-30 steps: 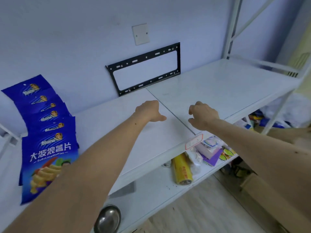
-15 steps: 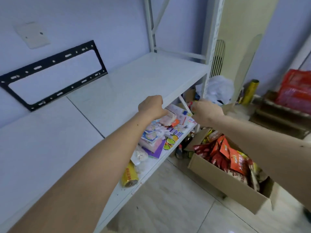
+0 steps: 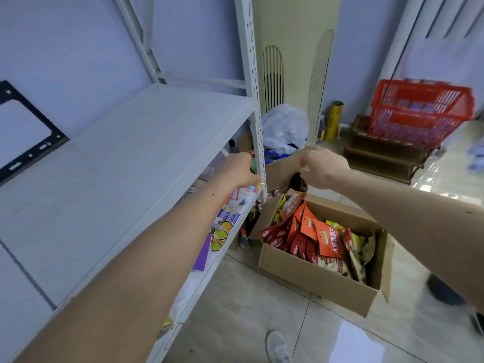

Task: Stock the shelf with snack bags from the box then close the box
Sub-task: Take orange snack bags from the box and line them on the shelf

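The cardboard box (image 3: pixel 318 280) sits open on the pale tiled floor (image 3: pixel 235 310), just right of the white metal shelf (image 3: pixel 125 163), and it is heaped with snack bags (image 3: pixel 314 239), mostly red and orange with a few yellow-green ones toward its right end. Its flaps stand up and outward. Both arms reach forward above it. The left hand (image 3: pixel 237 170) is at the front corner of the shelf, beside the perforated upright post (image 3: pixel 255 106); its fingers curl loosely and nothing shows in them. The right hand (image 3: pixel 323 167) hovers over the far end of the box, fingers bent down, near a brown cardboard flap (image 3: pixel 281 167); whether it grips that flap cannot be told. The top board of the shelf is bare white, with a black metal bracket (image 3: pixel 28 142) against the lilac wall at its left. On the lower board lie colourful packets and a purple card (image 3: pixel 203 255). Behind the post stand a white plastic bag (image 3: pixel 285 127) and a tall cream unit with slotted vents (image 3: pixel 293 64). Farther right, a yellow roll (image 3: pixel 331 120) stands by the wall, and a red basket (image 3: pixel 419 108) rests on a dark wooden rack (image 3: pixel 379 158). A grey shoe (image 3: pixel 277 347) shows at the bottom edge.
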